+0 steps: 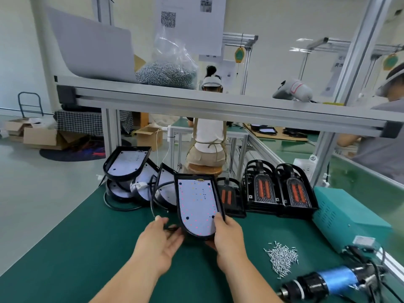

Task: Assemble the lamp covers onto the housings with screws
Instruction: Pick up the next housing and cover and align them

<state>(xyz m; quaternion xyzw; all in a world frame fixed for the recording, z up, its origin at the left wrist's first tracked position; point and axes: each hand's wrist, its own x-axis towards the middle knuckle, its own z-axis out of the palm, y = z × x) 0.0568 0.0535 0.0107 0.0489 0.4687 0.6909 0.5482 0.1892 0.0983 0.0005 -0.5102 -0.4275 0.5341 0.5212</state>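
Green matting covers the bench [87,248], with an aluminium-framed shelf [196,99] crossing above it.

One lamp housing [196,206] is lifted between the two hands. Its white LED board faces up and its rounded end points toward the person. The right hand [229,239] grips the lower right edge of it, with the thumb laid on the board's rim and the fingers curled underneath. The left hand [161,239] is spread and relaxed, palm turned inward. Its fingertips are against the housing's lower left edge, where one black cable [153,202] loops out.

Beyond the left hand lies a heap of housings [127,164]. There are at least four, but they overlap too much for a sure count.

Beyond the right hand stand three cover stacks [262,189], all black with orange strips. The one nearest the held housing is low and the other two are taller.

To the right of the right hand, well apart from it, is one loose pile of screws [282,258]. Past that pile sits one teal box [349,217]. Nearer the person than the pile lies one blue-bodied electric screwdriver [328,281].

One clear bag of screws [168,71] rests on the shelf, far beyond the left hand.
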